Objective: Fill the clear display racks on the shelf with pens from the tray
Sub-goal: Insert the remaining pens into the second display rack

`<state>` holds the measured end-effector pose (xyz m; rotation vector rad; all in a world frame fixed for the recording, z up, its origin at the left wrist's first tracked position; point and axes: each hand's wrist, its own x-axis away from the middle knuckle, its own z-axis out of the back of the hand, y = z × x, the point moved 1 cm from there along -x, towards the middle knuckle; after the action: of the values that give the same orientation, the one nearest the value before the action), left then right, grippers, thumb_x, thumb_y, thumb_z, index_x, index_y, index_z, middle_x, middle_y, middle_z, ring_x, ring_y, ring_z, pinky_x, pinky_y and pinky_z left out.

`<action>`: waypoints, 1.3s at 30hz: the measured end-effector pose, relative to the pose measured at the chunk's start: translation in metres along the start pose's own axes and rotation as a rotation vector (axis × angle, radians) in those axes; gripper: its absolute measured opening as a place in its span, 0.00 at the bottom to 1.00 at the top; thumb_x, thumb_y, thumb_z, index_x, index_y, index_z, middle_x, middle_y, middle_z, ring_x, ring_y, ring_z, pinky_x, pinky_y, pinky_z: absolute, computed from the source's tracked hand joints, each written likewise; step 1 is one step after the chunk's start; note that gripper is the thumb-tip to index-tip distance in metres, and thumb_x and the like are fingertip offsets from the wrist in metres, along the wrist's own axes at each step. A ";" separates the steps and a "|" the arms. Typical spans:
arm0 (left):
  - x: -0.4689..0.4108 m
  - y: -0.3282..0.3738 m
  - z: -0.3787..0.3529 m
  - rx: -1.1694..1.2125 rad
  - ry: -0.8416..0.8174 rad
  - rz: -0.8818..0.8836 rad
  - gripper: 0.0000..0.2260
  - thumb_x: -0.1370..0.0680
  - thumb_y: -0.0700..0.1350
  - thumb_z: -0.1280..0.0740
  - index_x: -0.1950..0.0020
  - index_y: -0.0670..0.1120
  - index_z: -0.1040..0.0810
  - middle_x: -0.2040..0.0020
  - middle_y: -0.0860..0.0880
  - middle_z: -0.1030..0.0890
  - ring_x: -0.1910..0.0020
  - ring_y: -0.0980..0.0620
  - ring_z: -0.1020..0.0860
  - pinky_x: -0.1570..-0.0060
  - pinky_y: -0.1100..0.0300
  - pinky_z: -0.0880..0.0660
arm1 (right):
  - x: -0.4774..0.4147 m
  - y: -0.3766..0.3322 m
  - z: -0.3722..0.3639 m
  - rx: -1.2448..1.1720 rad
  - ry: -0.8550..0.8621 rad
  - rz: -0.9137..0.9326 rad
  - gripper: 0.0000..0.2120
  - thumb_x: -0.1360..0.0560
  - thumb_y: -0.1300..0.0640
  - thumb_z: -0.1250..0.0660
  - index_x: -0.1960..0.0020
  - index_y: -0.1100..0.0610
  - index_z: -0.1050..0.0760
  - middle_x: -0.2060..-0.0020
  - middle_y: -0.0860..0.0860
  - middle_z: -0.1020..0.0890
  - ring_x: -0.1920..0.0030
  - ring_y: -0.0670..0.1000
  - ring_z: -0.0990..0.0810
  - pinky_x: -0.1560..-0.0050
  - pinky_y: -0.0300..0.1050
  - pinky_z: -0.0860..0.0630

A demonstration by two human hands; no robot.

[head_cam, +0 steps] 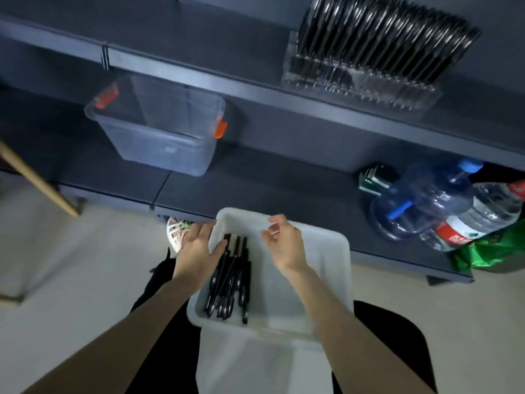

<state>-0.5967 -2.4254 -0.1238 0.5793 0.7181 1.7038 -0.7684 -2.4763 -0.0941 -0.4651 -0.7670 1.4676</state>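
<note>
A white tray (321, 251) rests on my lap and holds several black pens (231, 280) bunched along its left side. My left hand (196, 248) lies over the tray's left rim, fingers spread, thumb touching the top ends of the pens. My right hand (284, 245) hovers above the tray's middle with fingers loosely curled and nothing in it. On the upper shelf at the right stands a clear display rack (360, 81), packed with several black pens (383, 38) leaning in rows.
A clear plastic bin (159, 132) with orange clips sits on the lower shelf (270, 183) at the left. Blue water jugs (426, 203), a labelled bottle (480, 217) and a green bag (488, 251) crowd the right. A wooden pole (37, 177) leans at the far left.
</note>
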 end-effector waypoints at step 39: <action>-0.028 0.102 0.045 0.005 -0.134 -0.446 0.10 0.22 0.41 0.36 0.41 0.42 0.22 0.51 0.44 0.19 0.55 0.48 0.20 0.52 0.55 0.26 | 0.010 -0.069 0.132 -0.413 -0.044 0.089 0.06 0.30 0.68 0.28 0.55 0.64 0.24 0.68 0.54 0.21 0.74 0.43 0.22 0.67 0.36 0.22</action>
<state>-0.6270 -2.4628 -0.0190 0.4884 0.6953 1.2392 -0.8131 -2.4939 0.0470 -0.7897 -1.1037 1.4050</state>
